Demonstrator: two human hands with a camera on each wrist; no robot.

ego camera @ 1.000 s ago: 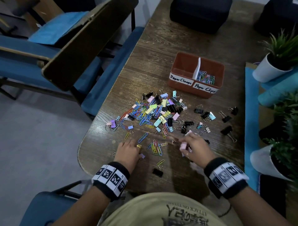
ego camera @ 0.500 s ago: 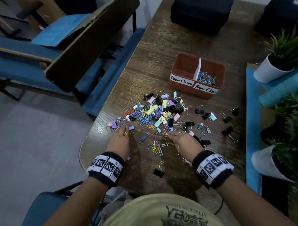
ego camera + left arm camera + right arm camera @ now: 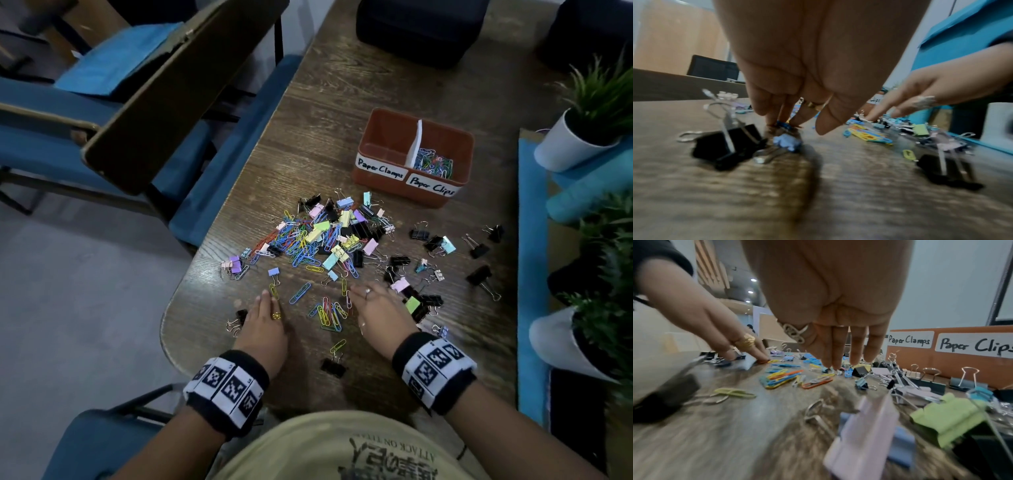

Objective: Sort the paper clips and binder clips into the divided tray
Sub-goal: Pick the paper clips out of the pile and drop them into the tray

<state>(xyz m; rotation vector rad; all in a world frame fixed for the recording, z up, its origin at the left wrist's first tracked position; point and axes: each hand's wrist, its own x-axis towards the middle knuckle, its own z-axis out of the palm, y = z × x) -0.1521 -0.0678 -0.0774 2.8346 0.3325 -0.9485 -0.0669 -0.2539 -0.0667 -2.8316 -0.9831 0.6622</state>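
A mixed pile of coloured paper clips and binder clips (image 3: 325, 236) lies mid-table. Behind it stands the orange divided tray (image 3: 363, 138). Its right half, labelled "Paper Clips", holds paper clips (image 3: 433, 164); the left half, "Paper Clamps", shows nothing inside. My left hand (image 3: 266, 301) lies flat with straight fingers, its tips on the table at a yellow paper clip (image 3: 273, 290); in the left wrist view its fingertips (image 3: 777, 121) touch a blue clip. My right hand (image 3: 358, 294) is also flat, its fingertips (image 3: 830, 363) down among clips. A small bunch of paper clips (image 3: 329, 313) lies between the hands.
Black binder clips lie by my left hand (image 3: 240, 315), near the front edge (image 3: 333, 366) and scattered at right (image 3: 479, 274). White plant pots (image 3: 568, 147) and a blue mat (image 3: 531, 274) line the right side. Black boxes (image 3: 421, 27) sit at the far end.
Both hands have slid away from me toward the pile. The right hand has moved left, and binder clips now lie to its right.
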